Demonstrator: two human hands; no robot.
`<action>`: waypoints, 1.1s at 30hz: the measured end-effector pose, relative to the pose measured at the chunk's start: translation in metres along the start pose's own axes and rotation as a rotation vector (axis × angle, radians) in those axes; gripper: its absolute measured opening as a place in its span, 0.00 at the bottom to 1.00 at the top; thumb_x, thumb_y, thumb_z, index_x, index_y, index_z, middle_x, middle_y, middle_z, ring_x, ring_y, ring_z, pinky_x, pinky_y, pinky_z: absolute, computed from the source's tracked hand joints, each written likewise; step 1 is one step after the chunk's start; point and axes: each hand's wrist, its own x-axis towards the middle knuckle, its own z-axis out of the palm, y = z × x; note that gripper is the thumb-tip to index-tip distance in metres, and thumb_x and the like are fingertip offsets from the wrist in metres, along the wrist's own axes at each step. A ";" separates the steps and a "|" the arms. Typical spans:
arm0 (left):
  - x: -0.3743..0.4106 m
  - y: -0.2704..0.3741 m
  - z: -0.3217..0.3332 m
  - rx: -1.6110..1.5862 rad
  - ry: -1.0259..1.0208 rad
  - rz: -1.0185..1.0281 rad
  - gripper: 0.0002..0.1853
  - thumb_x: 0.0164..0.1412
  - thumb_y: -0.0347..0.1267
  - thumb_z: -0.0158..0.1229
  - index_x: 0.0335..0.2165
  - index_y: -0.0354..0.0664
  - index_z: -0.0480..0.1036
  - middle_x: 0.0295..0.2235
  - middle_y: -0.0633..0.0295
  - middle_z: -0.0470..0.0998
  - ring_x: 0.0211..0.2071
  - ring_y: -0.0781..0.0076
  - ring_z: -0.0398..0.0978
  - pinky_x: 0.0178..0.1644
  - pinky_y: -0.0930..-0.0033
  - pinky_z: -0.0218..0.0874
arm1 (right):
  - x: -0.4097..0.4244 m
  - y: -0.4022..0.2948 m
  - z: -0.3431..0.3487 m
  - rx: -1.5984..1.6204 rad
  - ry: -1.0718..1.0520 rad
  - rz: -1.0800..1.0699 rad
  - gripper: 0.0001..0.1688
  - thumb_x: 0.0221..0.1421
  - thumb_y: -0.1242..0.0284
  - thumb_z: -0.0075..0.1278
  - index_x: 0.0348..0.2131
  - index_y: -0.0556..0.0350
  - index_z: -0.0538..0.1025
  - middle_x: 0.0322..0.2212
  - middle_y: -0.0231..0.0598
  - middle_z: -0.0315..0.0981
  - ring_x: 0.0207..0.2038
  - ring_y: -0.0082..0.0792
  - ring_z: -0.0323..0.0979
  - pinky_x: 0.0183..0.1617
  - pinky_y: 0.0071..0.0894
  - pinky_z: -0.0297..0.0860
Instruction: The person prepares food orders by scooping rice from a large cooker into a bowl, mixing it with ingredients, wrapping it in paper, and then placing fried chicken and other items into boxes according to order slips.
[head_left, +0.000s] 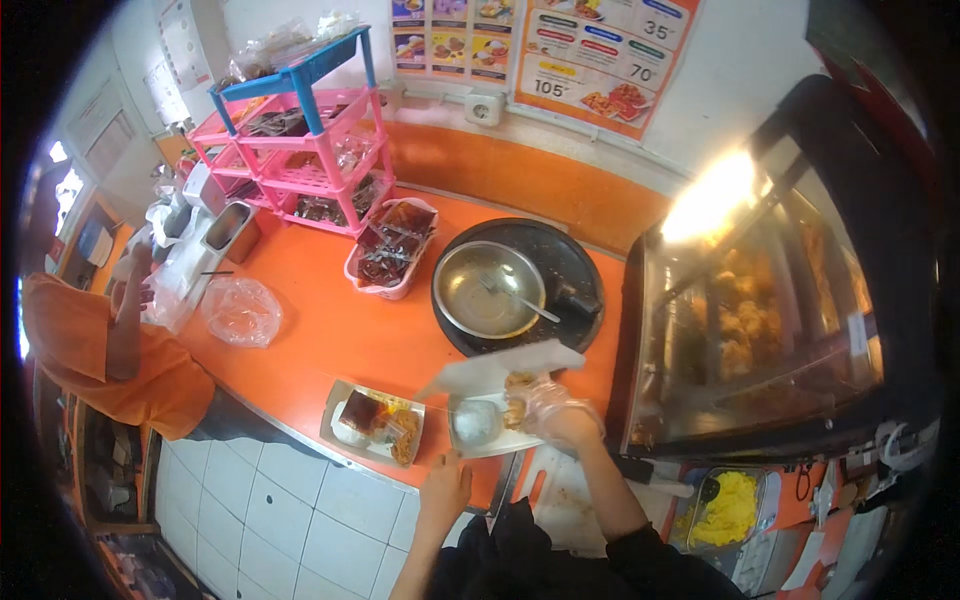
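Note:
My right hand (564, 416), in a clear plastic glove, is on pieces of fried chicken (516, 411) at the right side of an open paper food box (487, 448). A rounded portion of rice (477, 422), seemingly wrapped, sits in the box's left half. The box lid (517, 361) stands raised at the back. My left hand (445, 484) is bare, with bent fingers at the box's front left corner; whether it grips the box is unclear. Left of it, a second open box (377, 459) holds rice, fried chicken (406, 437) and a dark sauce packet (361, 412).
A metal bowl (463, 319) with a fork (536, 306) stands on a black round tray (581, 255). Behind are a basket (409, 291) of sauce packets and a pink rack (330, 161). A glass display case (750, 330) bounds the right; a person (124, 352) stands left.

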 end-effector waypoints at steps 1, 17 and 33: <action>-0.003 -0.004 0.007 0.004 0.037 0.019 0.15 0.54 0.31 0.49 0.38 0.33 0.62 0.33 0.43 0.68 0.32 0.44 0.69 0.33 0.52 0.61 | -0.003 0.006 0.014 -0.029 0.016 0.037 0.29 0.43 0.70 0.51 0.48 0.38 0.66 0.52 0.52 0.53 0.50 0.48 0.60 0.53 0.35 0.60; -0.026 0.118 0.114 0.048 -0.574 0.391 0.13 0.54 0.34 0.49 0.34 0.35 0.66 0.32 0.47 0.72 0.34 0.49 0.70 0.37 0.57 0.62 | -0.422 0.377 0.170 -0.372 0.342 0.973 0.11 0.39 0.71 0.48 0.29 0.50 0.75 0.33 0.39 0.73 0.38 0.36 0.70 0.43 0.37 0.64; -0.152 0.224 0.347 -0.139 -0.823 0.494 0.17 0.56 0.37 0.46 0.34 0.30 0.60 0.23 0.38 0.72 0.28 0.40 0.71 0.32 0.48 0.61 | -0.320 0.385 0.162 0.565 0.712 0.574 0.26 0.47 0.60 0.47 0.44 0.56 0.69 0.33 0.47 0.73 0.36 0.41 0.71 0.43 0.38 0.64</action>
